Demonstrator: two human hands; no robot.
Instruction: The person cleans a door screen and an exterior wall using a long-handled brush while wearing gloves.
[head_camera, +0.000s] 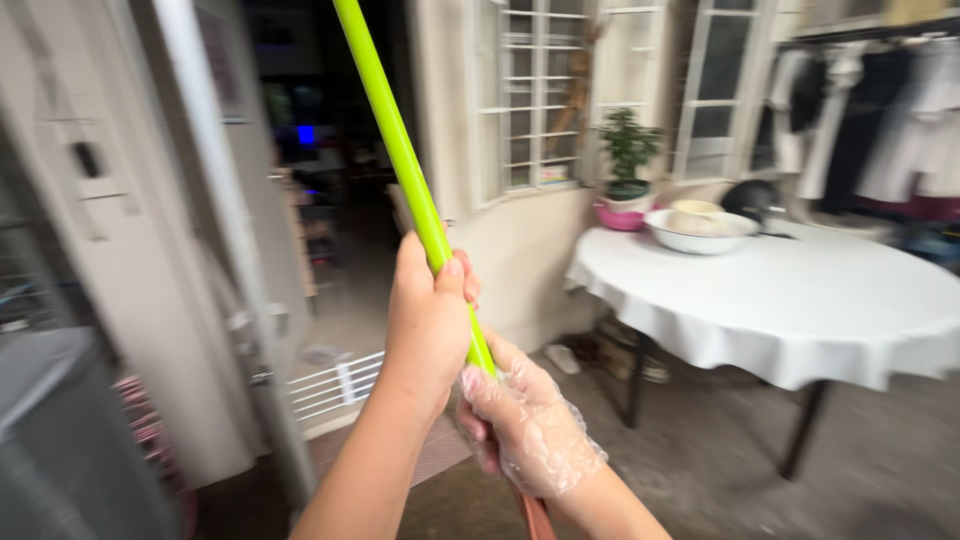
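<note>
A long lime-green pole (392, 130) runs from the top of the view down to my hands, turning reddish-brown below them. My left hand (428, 322), bare, is wrapped around the pole higher up. My right hand (522, 418), in a thin clear plastic glove, grips the pole just below it. The pole's lower end is hidden at the bottom edge.
A round table with a white cloth (800, 300) stands at right, bearing a white basin (700, 231), a pink pot with a small plant (626, 160) and a dark pan. Clothes hang at far right. An open doorway (330, 150) lies ahead, beside barred windows.
</note>
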